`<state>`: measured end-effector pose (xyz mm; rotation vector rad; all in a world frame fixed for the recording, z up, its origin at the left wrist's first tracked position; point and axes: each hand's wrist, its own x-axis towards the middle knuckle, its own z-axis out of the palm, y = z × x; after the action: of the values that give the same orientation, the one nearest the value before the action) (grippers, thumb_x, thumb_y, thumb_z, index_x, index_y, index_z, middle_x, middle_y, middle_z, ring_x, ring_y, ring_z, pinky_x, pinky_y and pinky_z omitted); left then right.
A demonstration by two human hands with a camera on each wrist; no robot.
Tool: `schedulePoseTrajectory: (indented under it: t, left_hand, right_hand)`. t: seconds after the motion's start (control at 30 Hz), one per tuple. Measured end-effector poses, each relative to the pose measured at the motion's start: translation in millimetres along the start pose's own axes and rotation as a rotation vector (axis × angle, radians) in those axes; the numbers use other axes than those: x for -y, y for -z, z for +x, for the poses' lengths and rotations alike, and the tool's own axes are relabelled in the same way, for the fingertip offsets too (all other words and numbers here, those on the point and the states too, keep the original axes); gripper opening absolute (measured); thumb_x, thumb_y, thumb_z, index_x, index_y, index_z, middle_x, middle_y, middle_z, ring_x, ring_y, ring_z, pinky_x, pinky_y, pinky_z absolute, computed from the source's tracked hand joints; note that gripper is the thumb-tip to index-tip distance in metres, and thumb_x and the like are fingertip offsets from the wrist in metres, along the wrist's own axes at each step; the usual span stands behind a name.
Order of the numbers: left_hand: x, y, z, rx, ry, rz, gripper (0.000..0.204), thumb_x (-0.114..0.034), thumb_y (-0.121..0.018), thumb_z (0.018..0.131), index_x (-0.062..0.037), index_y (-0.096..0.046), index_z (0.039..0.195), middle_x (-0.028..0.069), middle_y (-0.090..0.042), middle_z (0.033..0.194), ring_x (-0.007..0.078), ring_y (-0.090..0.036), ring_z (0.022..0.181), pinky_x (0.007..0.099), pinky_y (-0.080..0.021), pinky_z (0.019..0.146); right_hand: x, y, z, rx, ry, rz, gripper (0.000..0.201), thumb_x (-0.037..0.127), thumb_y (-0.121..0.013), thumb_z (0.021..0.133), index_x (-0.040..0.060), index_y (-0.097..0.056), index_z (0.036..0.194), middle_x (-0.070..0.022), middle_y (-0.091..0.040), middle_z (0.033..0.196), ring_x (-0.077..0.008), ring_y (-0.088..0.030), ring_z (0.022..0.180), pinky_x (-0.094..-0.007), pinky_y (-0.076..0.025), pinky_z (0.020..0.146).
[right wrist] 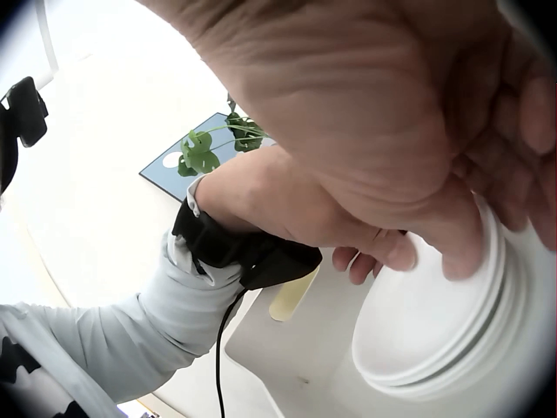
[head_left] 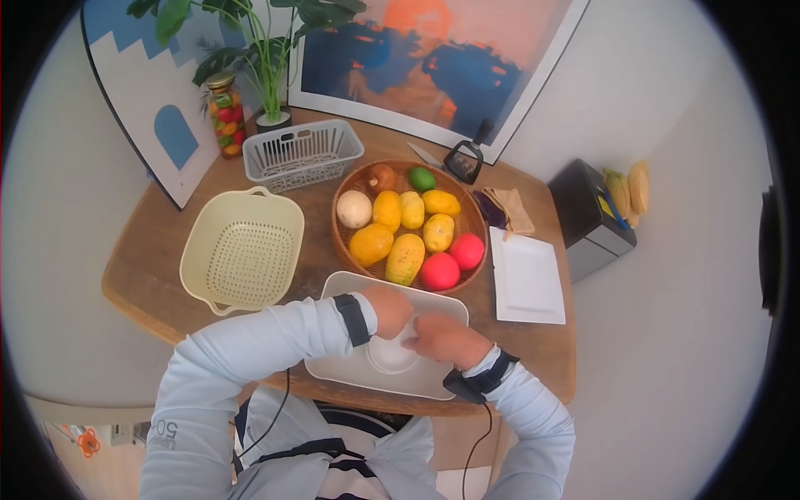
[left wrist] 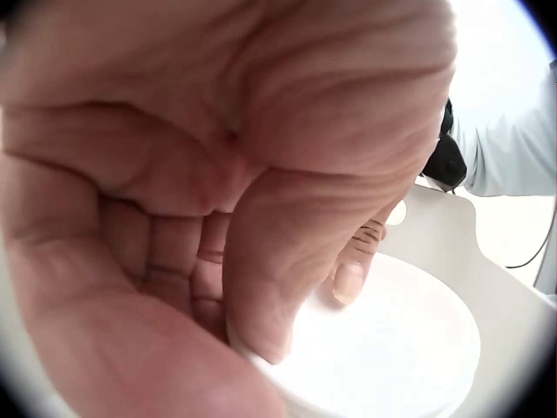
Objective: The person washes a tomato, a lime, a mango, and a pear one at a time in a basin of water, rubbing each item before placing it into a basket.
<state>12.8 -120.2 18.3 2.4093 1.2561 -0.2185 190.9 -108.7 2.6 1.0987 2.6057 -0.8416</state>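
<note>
In the head view both hands meet low inside a white tub (head_left: 346, 367) at the table's front edge. A stack of round white plates (right wrist: 426, 322) sits in the tub, its rims one over another in the right wrist view. My left hand (head_left: 389, 311) pinches the rim of the top plate (left wrist: 392, 348), thumb over the edge and fingers curled beneath. From the other side my right hand (head_left: 450, 340) grips that rim, its thumb (right wrist: 463, 248) lying on the upper face. The fingers' undersides are partly hidden by the hands.
A wicker basket (head_left: 340, 242) of fruit stands behind the tub. To the left are a cream colander (head_left: 196, 242) and a grey basket (head_left: 304, 137). On the right lies a white square plate (head_left: 529, 279), with cloths (head_left: 508, 208) and a black-handled tool (head_left: 467, 158) behind.
</note>
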Motion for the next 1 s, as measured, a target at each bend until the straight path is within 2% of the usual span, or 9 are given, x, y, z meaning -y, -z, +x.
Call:
schedulePoseTrajectory:
  t: [0.13, 0.23, 0.33, 0.43, 0.53, 0.63, 0.83, 0.93, 1.0]
  left_hand:
    - [-4, 1, 1, -0.076, -0.027, -0.105, 0.016, -0.011, -0.064, 0.075, -0.0032, -0.073, 0.086, 0.0197, -0.070, 0.085, 0.0372, -0.069, 0.082, 0.0457, -0.054, 0.072]
    - [-3, 0, 1, -0.064, -0.010, -0.087, 0.017, -0.009, -0.064, 0.072, -0.0025, -0.073, 0.085, 0.0207, -0.069, 0.084, 0.0386, -0.069, 0.081, 0.0461, -0.054, 0.071]
    - [-2, -9, 4, -0.045, -0.019, -0.055, 0.018, -0.009, -0.065, 0.071, -0.0022, -0.073, 0.086, 0.0210, -0.069, 0.085, 0.0388, -0.069, 0.081, 0.0460, -0.054, 0.072]
    - [-2, -10, 4, -0.051, -0.044, -0.103, 0.020, -0.009, -0.064, 0.071, -0.0024, -0.073, 0.088, 0.0213, -0.069, 0.085, 0.0390, -0.069, 0.081, 0.0461, -0.055, 0.072]
    - [-4, -5, 1, -0.063, -0.023, -0.134, 0.019, -0.008, -0.064, 0.071, -0.0021, -0.073, 0.087, 0.0214, -0.069, 0.084, 0.0392, -0.068, 0.081, 0.0464, -0.054, 0.071]
    - [-1, -7, 2, -0.018, -0.031, -0.054, 0.018, -0.008, -0.064, 0.072, -0.0013, -0.073, 0.085, 0.0218, -0.069, 0.082, 0.0392, -0.068, 0.080, 0.0470, -0.054, 0.071]
    - [-3, -16, 6, -0.231, -0.046, -0.091, 0.013, -0.007, -0.064, 0.072, -0.0016, -0.072, 0.080, 0.0211, -0.068, 0.079, 0.0389, -0.068, 0.079, 0.0467, -0.053, 0.070]
    - [-7, -11, -1, -0.243, -0.025, -0.079, 0.012, -0.007, -0.063, 0.072, -0.0026, -0.072, 0.079, 0.0204, -0.069, 0.080, 0.0384, -0.068, 0.079, 0.0466, -0.053, 0.070]
    - [-6, -12, -2, -0.216, -0.022, -0.061, 0.012, -0.007, -0.063, 0.072, -0.0030, -0.072, 0.079, 0.0202, -0.069, 0.080, 0.0382, -0.068, 0.079, 0.0466, -0.054, 0.070]
  right_hand:
    - [-5, -9, 7, -0.164, 0.158, 0.036, 0.033, 0.027, -0.062, 0.089, -0.0057, -0.066, 0.089, -0.0216, -0.066, 0.074, -0.0354, -0.066, 0.063, -0.0428, -0.052, 0.060]
    - [29, 23, -1, 0.225, -0.317, 0.132, 0.034, 0.031, -0.062, 0.091, -0.0029, -0.068, 0.089, -0.0194, -0.069, 0.079, -0.0329, -0.068, 0.070, -0.0407, -0.052, 0.066]
    - [18, 15, -3, 0.234, -0.229, 0.050, 0.034, 0.031, -0.060, 0.092, -0.0020, -0.068, 0.091, -0.0177, -0.069, 0.076, -0.0306, -0.068, 0.066, -0.0393, -0.052, 0.065]
    - [-9, -19, 5, -0.305, 0.273, -0.006, 0.038, 0.029, -0.056, 0.094, -0.0034, -0.068, 0.078, -0.0136, -0.065, 0.062, -0.0243, -0.066, 0.055, -0.0368, -0.052, 0.058]
    - [15, 6, -1, 0.033, -0.101, 0.054, 0.033, 0.027, -0.061, 0.089, -0.0051, -0.068, 0.084, -0.0231, -0.068, 0.081, -0.0381, -0.067, 0.074, -0.0439, -0.053, 0.068]
    - [16, 14, 5, 0.328, -0.262, -0.005, 0.032, 0.031, -0.059, 0.092, 0.0003, -0.069, 0.097, -0.0172, -0.069, 0.075, -0.0292, -0.068, 0.063, -0.0398, -0.052, 0.063]
    - [7, -6, -1, -0.128, 0.018, 0.083, 0.034, 0.028, -0.062, 0.087, -0.0050, -0.069, 0.085, -0.0223, -0.069, 0.086, -0.0387, -0.066, 0.083, -0.0465, -0.051, 0.076]
    - [4, -9, 3, -0.137, 0.033, 0.041, 0.031, 0.024, -0.060, 0.087, -0.0057, -0.068, 0.082, -0.0238, -0.068, 0.085, -0.0392, -0.066, 0.082, -0.0473, -0.051, 0.074]
    - [16, 8, 1, 0.099, -0.140, 0.040, 0.034, 0.025, -0.056, 0.090, -0.0067, -0.067, 0.083, -0.0249, -0.067, 0.082, -0.0390, -0.066, 0.079, -0.0458, -0.052, 0.072]
